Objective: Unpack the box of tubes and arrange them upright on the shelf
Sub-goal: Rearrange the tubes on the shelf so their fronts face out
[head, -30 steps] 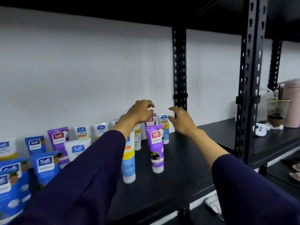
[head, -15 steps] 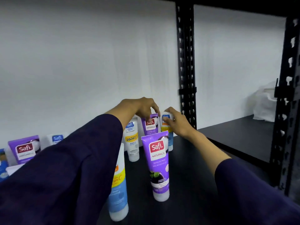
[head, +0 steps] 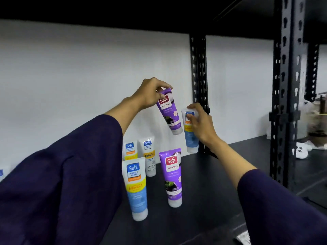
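Above the dark shelf (head: 203, 200), left hand (head: 150, 94) pinches a tilted purple tube (head: 169, 112) by its crimped end; right hand (head: 200, 124) grips a blue-and-white tube (head: 190, 138) just beside it. Best lowered cap-down, straightened, near four standing tubes (head: 172, 175)

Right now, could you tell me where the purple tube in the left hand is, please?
In the head view the left hand holds the purple tube tilted in the air above the shelf, just left of the blue-and-white tube in the right hand.

head cam | faces fwd into shelf (head: 203, 200) | close, arm's reach
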Tool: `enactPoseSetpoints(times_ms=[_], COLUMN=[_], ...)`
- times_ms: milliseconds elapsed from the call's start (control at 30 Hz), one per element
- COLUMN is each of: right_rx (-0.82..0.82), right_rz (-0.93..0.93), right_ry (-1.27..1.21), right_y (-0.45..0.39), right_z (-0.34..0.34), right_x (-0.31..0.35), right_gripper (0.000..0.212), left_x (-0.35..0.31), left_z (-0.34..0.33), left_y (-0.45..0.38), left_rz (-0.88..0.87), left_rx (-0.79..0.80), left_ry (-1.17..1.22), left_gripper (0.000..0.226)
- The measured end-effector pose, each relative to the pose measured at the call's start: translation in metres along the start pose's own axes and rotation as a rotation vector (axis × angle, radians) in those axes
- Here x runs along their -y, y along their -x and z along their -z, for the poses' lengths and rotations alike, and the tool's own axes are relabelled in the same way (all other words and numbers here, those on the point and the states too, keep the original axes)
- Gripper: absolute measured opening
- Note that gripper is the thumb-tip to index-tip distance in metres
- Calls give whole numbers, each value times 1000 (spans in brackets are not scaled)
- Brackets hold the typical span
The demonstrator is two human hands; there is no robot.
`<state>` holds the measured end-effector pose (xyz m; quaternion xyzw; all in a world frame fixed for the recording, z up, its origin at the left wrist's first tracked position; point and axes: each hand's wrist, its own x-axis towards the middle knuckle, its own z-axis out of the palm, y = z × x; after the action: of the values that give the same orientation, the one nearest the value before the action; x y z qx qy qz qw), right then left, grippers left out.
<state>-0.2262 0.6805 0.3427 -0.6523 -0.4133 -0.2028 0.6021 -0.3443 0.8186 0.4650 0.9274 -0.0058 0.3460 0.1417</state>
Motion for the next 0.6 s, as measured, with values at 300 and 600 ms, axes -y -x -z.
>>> enactPoseSetpoints(times_ms=[300,600], right_rx=[-59,16], right_rz=[87,91], right_ry=[-3,6], right_y=[43,130], right_z=[27,-11], right_x=[116,147], right_gripper=[19,18], left_x=[-67,-49], left_z=[67,52], left_y=[88,209], left_rz=[57,170], left_rx=[-111,-1], left_ry=[138,48], left_gripper=[33,29])
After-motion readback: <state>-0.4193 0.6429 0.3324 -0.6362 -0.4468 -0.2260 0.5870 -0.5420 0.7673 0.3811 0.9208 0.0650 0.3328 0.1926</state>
